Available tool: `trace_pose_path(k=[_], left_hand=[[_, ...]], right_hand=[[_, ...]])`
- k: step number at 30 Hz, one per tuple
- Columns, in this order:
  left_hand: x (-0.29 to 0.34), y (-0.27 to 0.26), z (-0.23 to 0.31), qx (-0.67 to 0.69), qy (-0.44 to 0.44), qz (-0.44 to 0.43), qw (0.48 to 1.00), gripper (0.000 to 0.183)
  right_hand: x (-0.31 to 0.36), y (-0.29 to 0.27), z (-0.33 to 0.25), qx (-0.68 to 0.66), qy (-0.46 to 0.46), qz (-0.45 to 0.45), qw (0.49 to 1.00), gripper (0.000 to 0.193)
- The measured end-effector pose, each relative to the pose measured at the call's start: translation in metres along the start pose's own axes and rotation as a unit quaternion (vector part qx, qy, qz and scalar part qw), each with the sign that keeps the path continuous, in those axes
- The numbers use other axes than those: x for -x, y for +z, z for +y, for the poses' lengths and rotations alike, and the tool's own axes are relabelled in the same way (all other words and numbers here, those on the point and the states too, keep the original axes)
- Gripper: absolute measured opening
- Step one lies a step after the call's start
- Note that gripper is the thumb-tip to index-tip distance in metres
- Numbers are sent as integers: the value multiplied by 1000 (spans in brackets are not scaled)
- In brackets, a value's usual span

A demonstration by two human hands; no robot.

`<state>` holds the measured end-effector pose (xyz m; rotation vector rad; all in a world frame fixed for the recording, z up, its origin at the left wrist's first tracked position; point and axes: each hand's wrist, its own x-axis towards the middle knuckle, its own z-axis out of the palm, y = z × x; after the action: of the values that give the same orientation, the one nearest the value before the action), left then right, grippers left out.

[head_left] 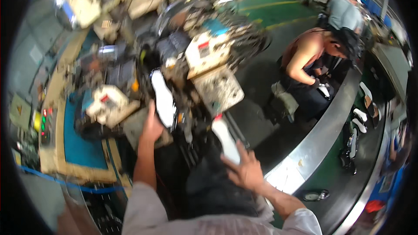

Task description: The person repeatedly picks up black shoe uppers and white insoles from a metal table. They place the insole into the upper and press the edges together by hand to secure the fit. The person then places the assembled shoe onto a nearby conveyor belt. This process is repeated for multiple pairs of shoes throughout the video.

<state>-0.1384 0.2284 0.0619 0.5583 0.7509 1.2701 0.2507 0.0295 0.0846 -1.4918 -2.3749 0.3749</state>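
My left hand point(151, 127) is beside a dark shoe with a white, sole-shaped face point(163, 98), held upright in front of the machine. Its thumb runs up along the shoe's edge, while the other fingers are hidden behind it. My right hand point(247, 167) grips the lower end of a white sole-shaped piece point(225, 138), with fingers on both sides of it. A small red spot shows at that piece's upper tip. Motion blur hides whether a dark upper lies beneath this second piece.
Machines with cream-coloured blocks point(209, 51) and a metal plate point(220, 90) stand ahead. A curved metal-edged conveyor point(320, 141) runs along my right, carrying several shoes point(353, 143). Beyond its edge a co-worker point(311, 56) sits bent over a shoe. A control panel point(47, 126) stands left.
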Motion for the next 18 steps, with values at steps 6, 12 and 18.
trace_pose_path(k=[6, 12, 18], left_hand=[[-23, 8, 14, -73, 35, 86, 993, 45], [88, 5, 27, -93, 158, -45, 982, 84], [215, -44, -17, 16, 147, 65, 987, 100]], right_hand=[[-94, -28, -35, 19, -47, 66, 996, 74], [-202, -26, -86, 64, -95, 65, 991, 82], [-283, 34, -111, 52, -104, 95, 989, 77]])
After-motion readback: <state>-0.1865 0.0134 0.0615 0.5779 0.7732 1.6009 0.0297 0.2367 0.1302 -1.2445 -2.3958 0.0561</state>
